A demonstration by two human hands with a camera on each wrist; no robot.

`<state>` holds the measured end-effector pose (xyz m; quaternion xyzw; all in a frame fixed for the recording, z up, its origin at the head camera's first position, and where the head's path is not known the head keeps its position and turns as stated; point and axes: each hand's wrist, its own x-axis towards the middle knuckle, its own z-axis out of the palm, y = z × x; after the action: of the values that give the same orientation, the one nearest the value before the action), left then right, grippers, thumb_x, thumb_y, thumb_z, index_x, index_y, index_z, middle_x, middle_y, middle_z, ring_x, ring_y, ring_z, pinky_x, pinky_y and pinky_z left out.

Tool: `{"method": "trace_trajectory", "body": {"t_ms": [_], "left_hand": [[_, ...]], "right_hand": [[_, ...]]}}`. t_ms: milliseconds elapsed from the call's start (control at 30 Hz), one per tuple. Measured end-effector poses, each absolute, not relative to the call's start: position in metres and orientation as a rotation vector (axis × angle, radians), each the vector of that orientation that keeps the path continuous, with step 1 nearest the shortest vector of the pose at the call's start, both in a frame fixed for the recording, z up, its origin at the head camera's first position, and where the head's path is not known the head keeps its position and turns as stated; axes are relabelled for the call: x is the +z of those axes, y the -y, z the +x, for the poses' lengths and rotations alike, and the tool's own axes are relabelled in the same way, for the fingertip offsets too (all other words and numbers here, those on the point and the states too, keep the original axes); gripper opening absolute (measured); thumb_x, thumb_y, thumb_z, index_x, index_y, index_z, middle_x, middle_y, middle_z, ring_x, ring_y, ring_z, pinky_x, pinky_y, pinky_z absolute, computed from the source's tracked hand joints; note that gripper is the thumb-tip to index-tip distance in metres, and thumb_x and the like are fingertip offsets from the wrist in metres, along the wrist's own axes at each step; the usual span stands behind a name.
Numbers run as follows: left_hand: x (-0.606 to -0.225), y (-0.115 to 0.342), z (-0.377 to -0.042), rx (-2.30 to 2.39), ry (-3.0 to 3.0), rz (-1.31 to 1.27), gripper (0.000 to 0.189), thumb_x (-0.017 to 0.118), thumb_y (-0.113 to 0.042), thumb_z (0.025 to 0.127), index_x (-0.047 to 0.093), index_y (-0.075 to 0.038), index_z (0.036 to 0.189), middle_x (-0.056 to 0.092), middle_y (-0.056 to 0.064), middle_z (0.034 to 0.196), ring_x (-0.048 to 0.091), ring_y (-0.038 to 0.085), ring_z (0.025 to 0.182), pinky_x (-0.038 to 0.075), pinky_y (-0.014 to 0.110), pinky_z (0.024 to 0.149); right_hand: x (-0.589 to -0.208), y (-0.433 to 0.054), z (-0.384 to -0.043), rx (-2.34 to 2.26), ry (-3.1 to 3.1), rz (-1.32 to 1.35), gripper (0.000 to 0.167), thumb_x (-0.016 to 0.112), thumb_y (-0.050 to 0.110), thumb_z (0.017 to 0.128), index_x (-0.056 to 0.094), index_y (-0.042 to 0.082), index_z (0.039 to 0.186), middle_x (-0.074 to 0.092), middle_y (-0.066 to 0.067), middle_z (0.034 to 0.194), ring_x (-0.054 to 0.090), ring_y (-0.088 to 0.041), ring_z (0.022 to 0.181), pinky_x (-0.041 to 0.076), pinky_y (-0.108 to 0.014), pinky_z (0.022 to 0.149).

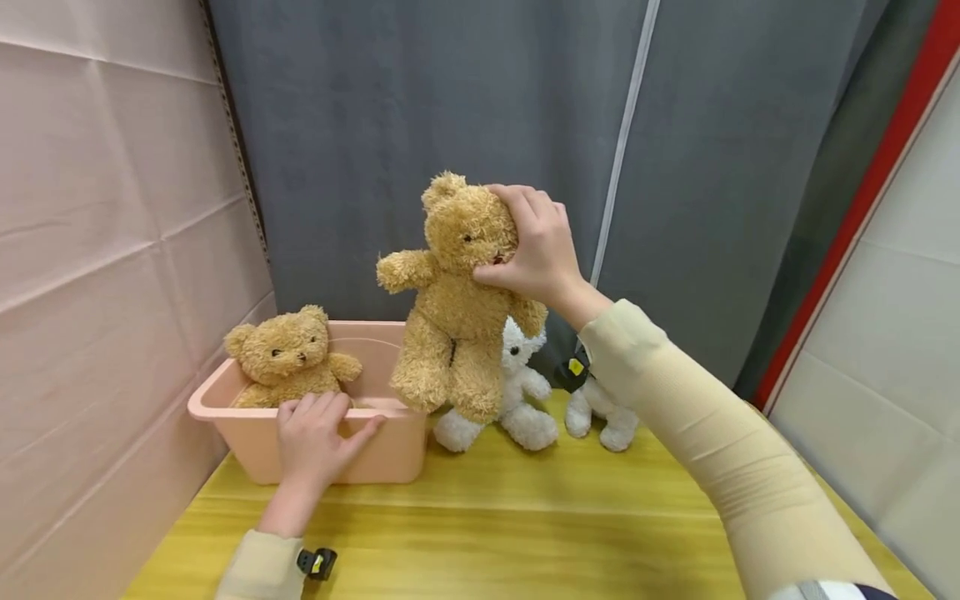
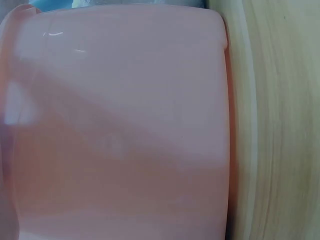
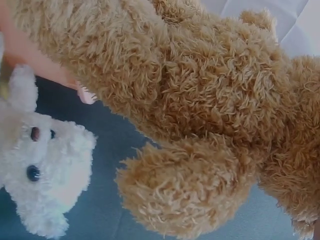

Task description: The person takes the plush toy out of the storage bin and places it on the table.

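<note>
My right hand (image 1: 542,246) grips a tan teddy bear (image 1: 457,304) by its head, thumb across the face and fingers behind. The bear hangs upright in the air near the right end of a pink plastic bin (image 1: 393,446); its curly body (image 3: 225,80) fills much of the right wrist view. On the bin's front rim lies my left hand (image 1: 318,437), fingers hooked over the edge and thumb along the outside; the fingertips are hidden. A second tan teddy bear (image 1: 281,354) sits inside at the left. The left wrist view shows mostly the bin's wall (image 2: 125,100).
Behind the held bear sits a white plush animal (image 1: 531,427), partly covered; its face (image 3: 40,160) shows in the right wrist view. Another white plush animal (image 1: 600,407) is mostly hidden by my right forearm. A wooden table (image 1: 480,533) carries everything, with a grey curtain (image 1: 337,125) behind.
</note>
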<state>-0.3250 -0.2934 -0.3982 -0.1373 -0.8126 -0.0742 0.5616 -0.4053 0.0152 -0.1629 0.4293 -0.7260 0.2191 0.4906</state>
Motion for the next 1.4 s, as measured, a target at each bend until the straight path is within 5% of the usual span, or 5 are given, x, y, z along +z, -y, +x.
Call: {"method": "trace_trajectory", "body": {"t_ms": [533, 900, 1400], "left_hand": [[-0.396, 0.295, -0.320, -0.208, 1.906, -0.344, 0.063, 0.049, -0.071, 0.084, 0.054, -0.009, 0.074, 0.054, 0.004, 0.065, 0.043, 0.025, 0.056, 0.032, 0.047, 0.067], [-0.393, 0.299, -0.319, -0.202, 1.860, -0.341, 0.061, 0.050, -0.070, 0.083, 0.051, -0.010, 0.071, 0.049, 0.003, 0.060, 0.040, 0.025, 0.054, 0.031, 0.048, 0.065], [-0.394, 0.299, -0.320, -0.213, 1.841, -0.343, 0.060, 0.053, -0.069, 0.081, 0.051, -0.010, 0.071, 0.051, 0.003, 0.061, 0.041, 0.027, 0.055, 0.030, 0.050, 0.066]], "right_hand": [[-0.202, -0.050, -0.387, 0.613, 1.529, 1.047, 0.091, 0.085, 0.043, 0.052, 0.054, 0.000, 0.126, 0.058, -0.018, 0.122, 0.053, -0.034, 0.108, 0.035, -0.052, 0.086], [-0.236, -0.071, -0.369, 0.677, 1.495, 1.047, 0.090, 0.067, 0.074, 0.070, 0.056, 0.001, 0.122, 0.059, -0.018, 0.120, 0.053, -0.036, 0.107, 0.034, -0.053, 0.086], [-0.299, -0.093, -0.349, 0.738, 1.444, 1.053, 0.092, 0.065, 0.074, 0.072, 0.058, -0.006, 0.117, 0.060, -0.024, 0.115, 0.054, -0.041, 0.102, 0.036, -0.051, 0.090]]}}
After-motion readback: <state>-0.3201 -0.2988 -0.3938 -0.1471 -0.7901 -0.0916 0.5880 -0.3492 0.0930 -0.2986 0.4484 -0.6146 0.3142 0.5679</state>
